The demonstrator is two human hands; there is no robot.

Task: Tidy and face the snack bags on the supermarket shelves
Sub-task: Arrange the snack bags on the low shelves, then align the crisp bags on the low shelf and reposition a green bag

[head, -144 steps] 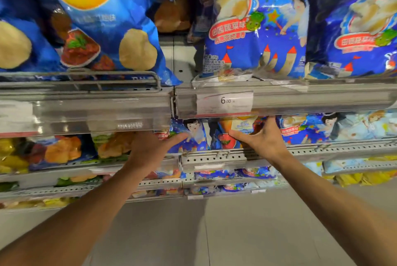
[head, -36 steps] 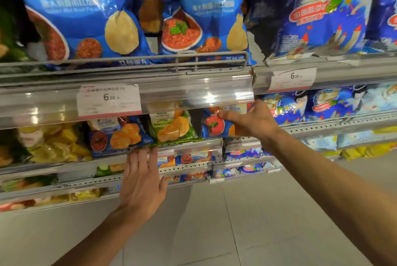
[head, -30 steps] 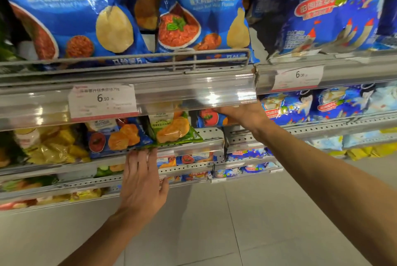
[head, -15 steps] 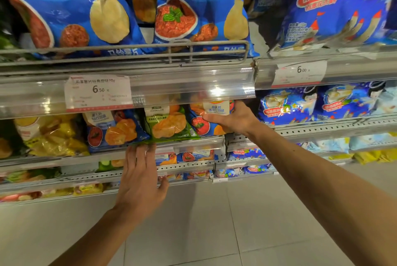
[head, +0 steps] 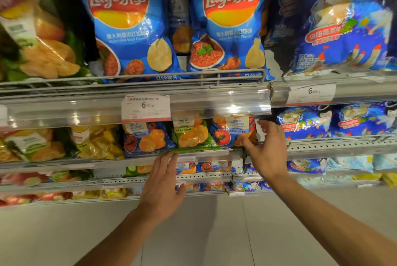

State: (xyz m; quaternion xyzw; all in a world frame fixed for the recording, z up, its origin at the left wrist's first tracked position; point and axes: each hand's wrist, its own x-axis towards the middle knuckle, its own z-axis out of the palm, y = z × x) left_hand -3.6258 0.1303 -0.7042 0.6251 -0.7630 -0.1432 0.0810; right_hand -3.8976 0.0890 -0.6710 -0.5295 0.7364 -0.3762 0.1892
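On the middle shelf, a small blue tomato-flavour chip bag [head: 227,134] stands upright and faces out, with a small green chip bag [head: 191,136] to its left. My right hand [head: 266,151] holds the blue bag's right edge, thumb on its lower right corner and fingers up along its side next to a white divider. My left hand [head: 163,182] is flat, its straight fingertips touching the shelf rail [head: 214,154] just below the green bag. Another small blue bag [head: 146,139] stands further left.
Two large blue Lay's bags [head: 129,29] [head: 229,29] stand behind a wire fence on the shelf above. Dark blue snack bags [head: 343,29] fill the right-hand shelves. A price label [head: 146,108] hangs on the upper rail. Lower shelves and grey floor lie below.
My right hand has slid from the blue bag's front to its right edge, and the bag now stands straighter. My left hand stays at the shelf rail. The view has tilted upward.
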